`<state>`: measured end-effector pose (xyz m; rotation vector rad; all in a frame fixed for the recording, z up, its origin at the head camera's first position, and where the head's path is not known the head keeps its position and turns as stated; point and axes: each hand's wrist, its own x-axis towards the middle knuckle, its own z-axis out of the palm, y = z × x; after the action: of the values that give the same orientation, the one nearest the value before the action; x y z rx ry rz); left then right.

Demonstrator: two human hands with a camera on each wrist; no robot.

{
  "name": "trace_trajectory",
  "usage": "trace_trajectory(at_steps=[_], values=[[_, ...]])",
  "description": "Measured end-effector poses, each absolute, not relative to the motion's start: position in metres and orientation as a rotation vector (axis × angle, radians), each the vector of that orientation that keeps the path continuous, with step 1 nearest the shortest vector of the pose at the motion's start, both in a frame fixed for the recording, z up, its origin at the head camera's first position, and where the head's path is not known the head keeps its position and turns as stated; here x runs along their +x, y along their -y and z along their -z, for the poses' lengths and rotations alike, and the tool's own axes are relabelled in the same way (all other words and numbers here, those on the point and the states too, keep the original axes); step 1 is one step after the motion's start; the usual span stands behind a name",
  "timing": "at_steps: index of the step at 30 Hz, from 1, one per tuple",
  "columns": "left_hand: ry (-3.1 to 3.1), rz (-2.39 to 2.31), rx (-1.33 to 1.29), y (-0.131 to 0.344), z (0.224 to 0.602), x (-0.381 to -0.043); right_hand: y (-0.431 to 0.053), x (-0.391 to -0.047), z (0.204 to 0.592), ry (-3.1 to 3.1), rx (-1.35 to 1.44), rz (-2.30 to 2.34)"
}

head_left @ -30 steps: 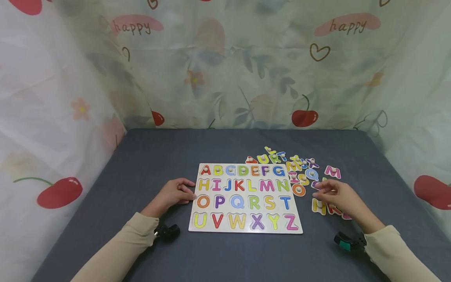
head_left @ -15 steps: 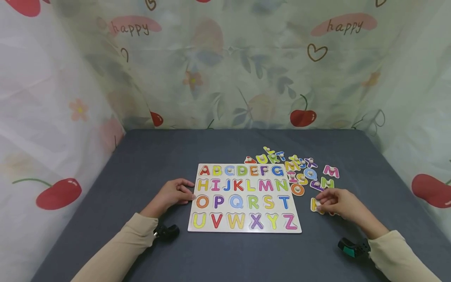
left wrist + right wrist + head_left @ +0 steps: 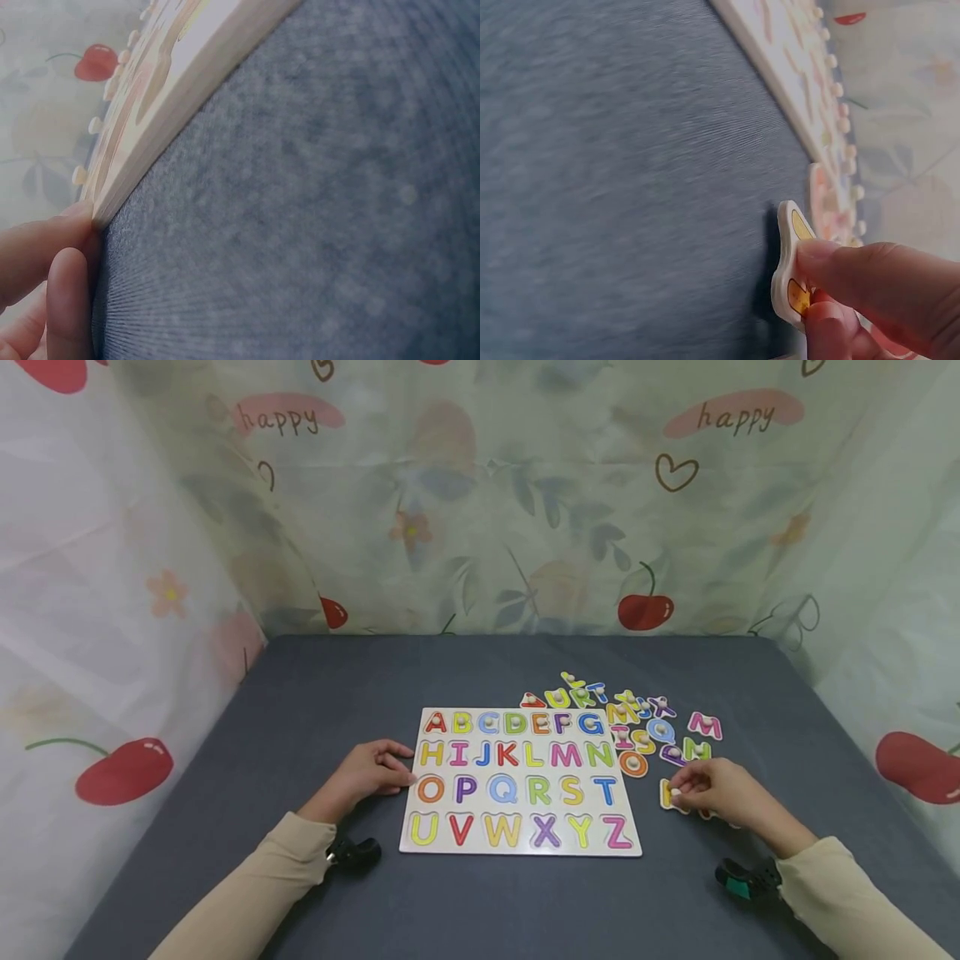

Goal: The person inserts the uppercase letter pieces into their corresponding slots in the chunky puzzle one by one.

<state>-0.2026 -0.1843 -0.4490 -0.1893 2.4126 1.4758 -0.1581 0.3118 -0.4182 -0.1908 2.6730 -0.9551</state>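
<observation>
In the head view, a white alphabet puzzle board (image 3: 517, 853) lies on the dark tabletop. My left hand (image 3: 375, 768) rests against its left edge, and the left wrist view has the thumb and fingers (image 3: 69, 292) touching the board's edge. Right of the board, my right hand (image 3: 720, 793) pinches a yellow letter piece, likely the H (image 3: 666, 794), between thumb and fingers. Up close in the right wrist view, this letter piece (image 3: 784, 262) stands tilted, its shadow beside it. Other pieces under the right hand are mostly hidden.
Several loose knobbed letter pieces lie behind and right of the board, among them an orange O (image 3: 633, 764), a blue Q (image 3: 661, 730), a pink M (image 3: 705, 725) and a green N (image 3: 697, 749). Knobbed pieces A to G fill the board's top row. Patterned curtains (image 3: 487, 527) surround the table.
My right hand has come down onto the yellow letter piece and now pinches it. The green N, hidden before, has come into view. My left hand keeps its place at the board.
</observation>
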Motion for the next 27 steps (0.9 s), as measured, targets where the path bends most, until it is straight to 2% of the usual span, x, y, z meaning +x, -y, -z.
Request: trace_trajectory(at_steps=[8, 17, 27], values=[[-2.416, -1.478, -0.176, 0.185, 0.449, -0.203, -0.285, -0.177, 0.389, -2.738, -0.239, 0.964], [-2.401, -1.491, -0.155, 0.185, 0.45, -0.204, -0.212, -0.214, 0.36, -2.74, -0.342, 1.105], [-2.401, -1.491, -0.15, 0.186, 0.452, -0.205, -0.125, -0.244, 0.363, -2.698, -0.544, 1.178]])
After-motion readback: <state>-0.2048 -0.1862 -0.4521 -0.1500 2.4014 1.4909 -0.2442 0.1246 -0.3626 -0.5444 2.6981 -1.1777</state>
